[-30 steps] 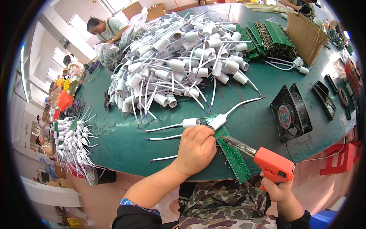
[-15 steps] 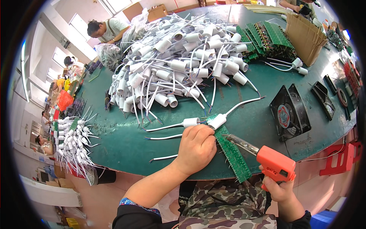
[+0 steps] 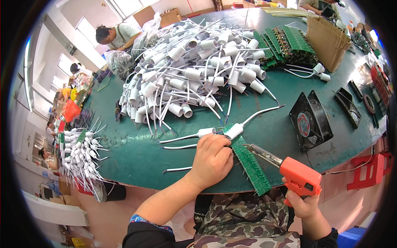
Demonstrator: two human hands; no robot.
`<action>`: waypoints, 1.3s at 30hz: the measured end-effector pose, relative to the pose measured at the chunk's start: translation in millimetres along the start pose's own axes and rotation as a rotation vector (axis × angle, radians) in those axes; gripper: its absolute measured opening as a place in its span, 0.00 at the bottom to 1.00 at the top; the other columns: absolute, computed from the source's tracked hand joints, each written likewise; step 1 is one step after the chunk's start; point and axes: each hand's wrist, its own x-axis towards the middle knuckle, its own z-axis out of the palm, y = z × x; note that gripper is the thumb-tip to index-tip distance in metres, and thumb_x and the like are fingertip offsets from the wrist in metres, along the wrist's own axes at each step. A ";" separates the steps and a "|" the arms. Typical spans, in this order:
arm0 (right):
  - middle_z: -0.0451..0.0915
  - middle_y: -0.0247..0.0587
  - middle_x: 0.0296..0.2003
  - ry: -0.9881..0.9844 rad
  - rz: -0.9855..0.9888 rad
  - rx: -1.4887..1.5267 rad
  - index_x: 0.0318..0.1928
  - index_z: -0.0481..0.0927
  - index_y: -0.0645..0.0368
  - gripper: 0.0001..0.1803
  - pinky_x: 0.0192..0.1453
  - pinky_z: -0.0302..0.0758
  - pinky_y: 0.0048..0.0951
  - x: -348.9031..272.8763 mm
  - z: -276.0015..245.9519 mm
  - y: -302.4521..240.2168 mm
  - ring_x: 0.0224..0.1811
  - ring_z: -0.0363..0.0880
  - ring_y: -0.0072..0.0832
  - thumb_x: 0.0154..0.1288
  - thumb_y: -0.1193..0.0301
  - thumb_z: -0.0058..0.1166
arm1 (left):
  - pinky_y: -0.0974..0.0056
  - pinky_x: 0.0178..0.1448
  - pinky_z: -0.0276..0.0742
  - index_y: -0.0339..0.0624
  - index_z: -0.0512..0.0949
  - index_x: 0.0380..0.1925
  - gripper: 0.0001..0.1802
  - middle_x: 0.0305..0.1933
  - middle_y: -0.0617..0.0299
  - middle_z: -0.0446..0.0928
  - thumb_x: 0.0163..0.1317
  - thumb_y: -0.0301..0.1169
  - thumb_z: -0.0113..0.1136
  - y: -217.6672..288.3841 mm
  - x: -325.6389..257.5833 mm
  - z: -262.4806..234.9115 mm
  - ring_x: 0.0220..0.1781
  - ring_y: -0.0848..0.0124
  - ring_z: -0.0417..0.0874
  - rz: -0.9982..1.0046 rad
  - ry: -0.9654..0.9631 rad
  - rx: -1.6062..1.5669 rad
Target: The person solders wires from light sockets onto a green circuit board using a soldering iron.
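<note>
My left hand [image 3: 212, 159] rests fist-like on the green table [image 3: 136, 157], pressing down on thin white wires beside a long green circuit board strip [image 3: 251, 165]. A white cylindrical socket with a wire [image 3: 234, 131] lies at the strip's far end, a second one [image 3: 205, 132] just left of it. My right hand [image 3: 304, 204] grips an orange soldering gun [image 3: 295, 175] whose metal tip [image 3: 252, 148] touches the strip's top edge near my left fingers.
A big heap of white wired sockets [image 3: 194, 70] fills the table's middle. Stacked green boards [image 3: 285, 43], a cardboard box [image 3: 326, 39] and a black fan [image 3: 310, 120] sit to the right. More sockets hang on a rack [image 3: 80, 153] at left. Other people work at the far side.
The soldering gun's tip has stayed on the strip with only a slight shift. My left hand holds its place on the wires.
</note>
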 end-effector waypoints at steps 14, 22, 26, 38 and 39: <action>0.83 0.49 0.46 -0.059 -0.003 -0.044 0.65 0.69 0.70 0.29 0.47 0.80 0.31 -5.4 -6.1 7.1 0.33 0.81 0.23 0.63 0.78 0.55 | 0.45 0.67 0.68 0.42 0.77 0.28 0.10 0.47 0.57 0.77 0.46 0.21 0.67 -0.8 4.4 -2.6 0.56 0.53 0.78 -0.041 -0.069 -0.062; 0.83 0.47 0.45 -0.042 -0.103 -0.058 0.63 0.70 0.70 0.27 0.35 0.77 0.25 -3.5 -2.2 15.1 0.25 0.77 0.19 0.63 0.77 0.55 | 0.47 0.64 0.69 0.42 0.76 0.26 0.09 0.44 0.57 0.77 0.45 0.21 0.67 1.4 10.3 -4.0 0.53 0.53 0.79 -0.092 -0.093 -0.044; 0.83 0.45 0.43 -0.051 -0.045 -0.064 0.63 0.70 0.71 0.27 0.33 0.76 0.23 -4.4 -3.4 15.2 0.25 0.77 0.18 0.64 0.77 0.55 | 0.47 0.63 0.70 0.41 0.76 0.25 0.09 0.42 0.57 0.77 0.44 0.20 0.66 2.4 12.6 -3.3 0.52 0.53 0.79 -0.104 -0.089 -0.042; 0.83 0.44 0.43 -0.093 -0.059 -0.073 0.62 0.72 0.69 0.25 0.33 0.77 0.24 1.8 -0.8 17.6 0.25 0.77 0.18 0.65 0.77 0.56 | 0.52 0.54 0.73 0.40 0.74 0.23 0.10 0.37 0.58 0.77 0.41 0.19 0.65 -0.3 18.4 -2.4 0.45 0.54 0.79 -0.083 -0.079 -0.011; 0.83 0.44 0.43 -0.094 -0.059 -0.073 0.62 0.72 0.69 0.25 0.33 0.77 0.24 3.1 1.3 16.5 0.25 0.77 0.18 0.65 0.77 0.56 | 0.52 0.54 0.73 0.40 0.73 0.23 0.10 0.37 0.58 0.77 0.41 0.19 0.65 -0.5 18.7 -2.7 0.45 0.55 0.79 -0.081 -0.080 -0.017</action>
